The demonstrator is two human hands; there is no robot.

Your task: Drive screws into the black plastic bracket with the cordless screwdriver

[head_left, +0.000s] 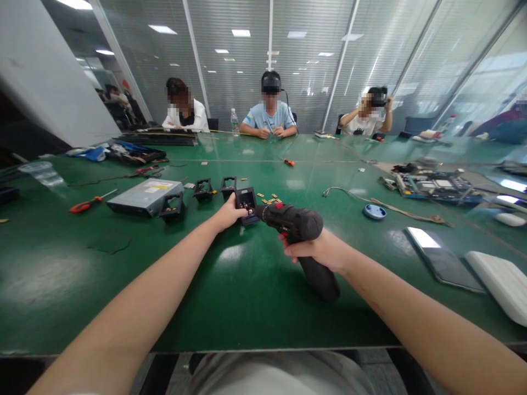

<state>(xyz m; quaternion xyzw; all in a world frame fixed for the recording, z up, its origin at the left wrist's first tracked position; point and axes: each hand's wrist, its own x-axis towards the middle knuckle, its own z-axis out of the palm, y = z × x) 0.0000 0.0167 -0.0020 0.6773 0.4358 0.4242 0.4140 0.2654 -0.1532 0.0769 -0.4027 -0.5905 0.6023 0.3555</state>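
My left hand [227, 213] grips a small black plastic housing [246, 198] by its left side, tilted up on the green table. In my right hand [307, 249] is a black cordless drill [290, 220] with red details, its fingers wrapped round the handle. The drill's nose points left at the housing's lower part; I cannot tell whether the bit touches it. Similar black frames stand to the left: one frame [172, 207] beside a grey disc drive [146, 196], another frame [202, 190] and a third frame [229, 185] behind my left hand. Several small brass-coloured pieces [269, 199] lie behind the drill.
An orange-handled screwdriver [88, 204] and a clear plastic cup [43, 174] are at left. To the right lie a blue round lid [374, 212], cables [411, 213], a circuit board [436, 185], a phone [442, 258] and a white box [500, 282]. Three people sit across the table [230, 318].
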